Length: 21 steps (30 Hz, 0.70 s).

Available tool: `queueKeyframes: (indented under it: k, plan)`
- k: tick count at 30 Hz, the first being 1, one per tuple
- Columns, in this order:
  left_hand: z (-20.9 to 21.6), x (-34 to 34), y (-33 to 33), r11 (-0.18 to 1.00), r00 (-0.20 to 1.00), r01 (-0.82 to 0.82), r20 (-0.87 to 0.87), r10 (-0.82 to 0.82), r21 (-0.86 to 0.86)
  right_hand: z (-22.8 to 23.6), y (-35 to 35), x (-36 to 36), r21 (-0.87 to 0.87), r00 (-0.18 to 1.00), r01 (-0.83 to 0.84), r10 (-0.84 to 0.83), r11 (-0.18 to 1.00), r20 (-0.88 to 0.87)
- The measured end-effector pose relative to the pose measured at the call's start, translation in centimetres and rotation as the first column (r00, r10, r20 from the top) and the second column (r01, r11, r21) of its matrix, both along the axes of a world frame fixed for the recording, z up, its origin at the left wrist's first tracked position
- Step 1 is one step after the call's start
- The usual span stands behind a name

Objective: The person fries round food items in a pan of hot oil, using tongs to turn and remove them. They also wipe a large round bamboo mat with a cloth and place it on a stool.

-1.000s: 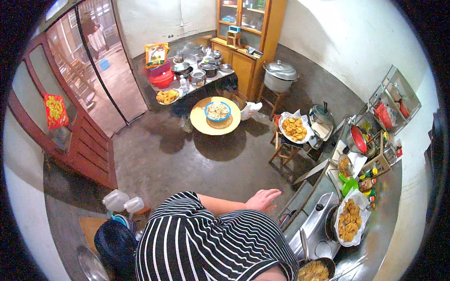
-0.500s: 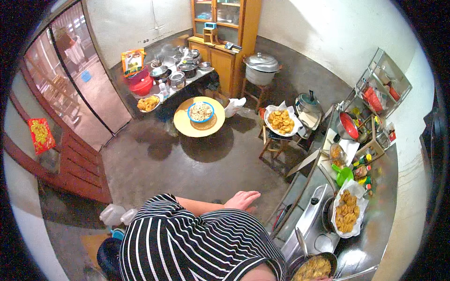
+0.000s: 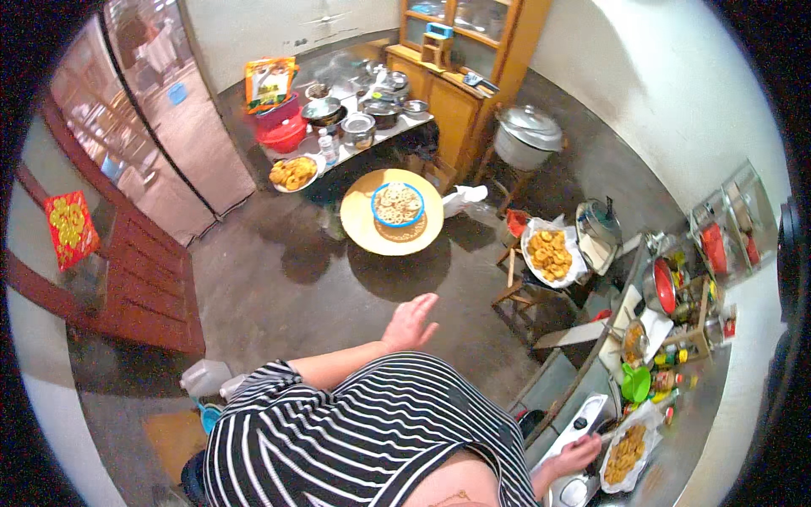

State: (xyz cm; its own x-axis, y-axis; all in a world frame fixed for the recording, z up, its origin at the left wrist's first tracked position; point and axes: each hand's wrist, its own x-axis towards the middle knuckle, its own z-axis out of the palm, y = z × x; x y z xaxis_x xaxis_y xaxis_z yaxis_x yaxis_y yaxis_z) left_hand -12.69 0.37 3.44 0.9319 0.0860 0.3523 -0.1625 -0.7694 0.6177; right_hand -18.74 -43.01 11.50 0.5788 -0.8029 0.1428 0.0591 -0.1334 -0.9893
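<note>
Your left hand (image 3: 411,324) hangs open and empty over the floor (image 3: 473,363); whether your right hand (image 3: 577,455), at the stove (image 3: 593,411), grips anything, I can't tell. Move it gently: the white-lined dish (image 3: 650,417) of golden fried pieces (image 3: 627,455) sits just to its right. Pale, holed slices (image 3: 399,201) fill the blue-rimmed bowl (image 3: 394,225).

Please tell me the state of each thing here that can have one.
Left hand: open, empty
Right hand: near the stove; grip unclear
Stove: flame not visible
Fried food: piled on white paper, beside the right hand
Wooden door: open
Big grey pot: lid on
Blue-rimmed bowl: filled with pale round slices
Red bowl: tilted
</note>
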Motion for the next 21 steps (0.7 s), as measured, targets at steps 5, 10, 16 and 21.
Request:
queueKeyframes:
  k: [5,10,16,21]
  plan:
    - [-0.7,-4.3,10.5,0.909,0.905,-0.416,0.106,0.411,0.02,1.3,11.7,11.1,0.149,0.879,-0.476,0.474,0.867,0.046]
    - [-2.0,-10.1,17.4,0.607,0.605,-0.789,0.052,0.795,-0.092,1.5,24.1,22.3,0.011,0.54,-0.841,0.84,0.54,0.058]
    - [-0.8,-14.8,22.8,0.254,0.243,-0.959,0.096,0.965,-0.128,2.3,45.9,30.7,0.123,0.193,-0.974,0.981,0.188,0.026]
    - [-0.9,-17.4,27.9,-0.075,-0.085,-0.989,0.067,0.994,-0.13,-1.3,64.5,34.4,0.152,-0.127,-0.978,0.984,-0.145,0.123]
